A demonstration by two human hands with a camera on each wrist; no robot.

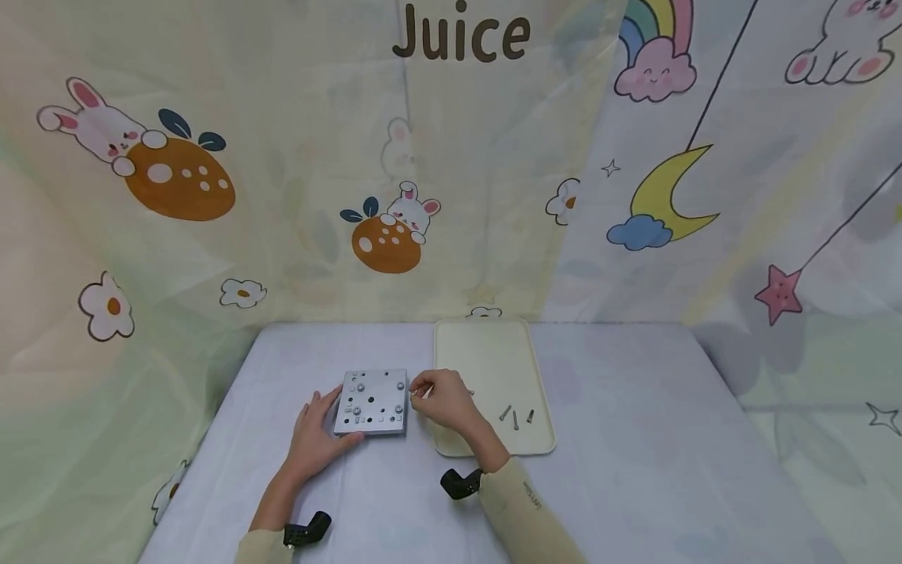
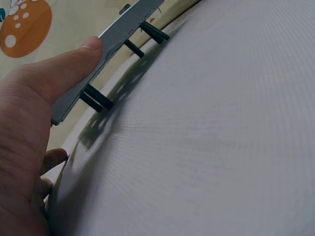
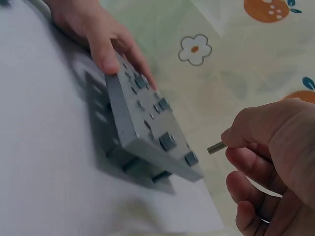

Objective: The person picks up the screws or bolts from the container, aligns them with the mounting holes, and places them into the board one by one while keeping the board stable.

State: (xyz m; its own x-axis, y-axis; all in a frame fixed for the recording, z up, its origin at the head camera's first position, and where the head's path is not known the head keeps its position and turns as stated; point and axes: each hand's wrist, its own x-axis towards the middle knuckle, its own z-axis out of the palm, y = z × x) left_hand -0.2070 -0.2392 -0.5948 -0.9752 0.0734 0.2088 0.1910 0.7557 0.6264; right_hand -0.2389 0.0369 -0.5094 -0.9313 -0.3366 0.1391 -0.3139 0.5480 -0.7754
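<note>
A patterned cloth backdrop [image 1: 486, 141] with cartoon rabbits rises behind a white-covered table [image 1: 634, 407]. The left hand [image 1: 315, 442] grips a metal plate [image 1: 373, 392] by its near left corner, thumb along the near edge. The right hand [image 1: 451, 402], just beyond the plate's right edge, pinches a small screw [image 3: 216, 147] between thumb and finger, its threaded end apart from the plate. Between the hands, four seated screws [image 3: 167, 141] show their heads on the plate's upper face, and shanks poke out underneath; several holes hold none. The work seems well along but unfinished: beneath and right of the right hand, a cream tray [image 1: 486, 352] bears three loose screws [image 1: 515, 421], plus another piece partly hidden by that hand.
</note>
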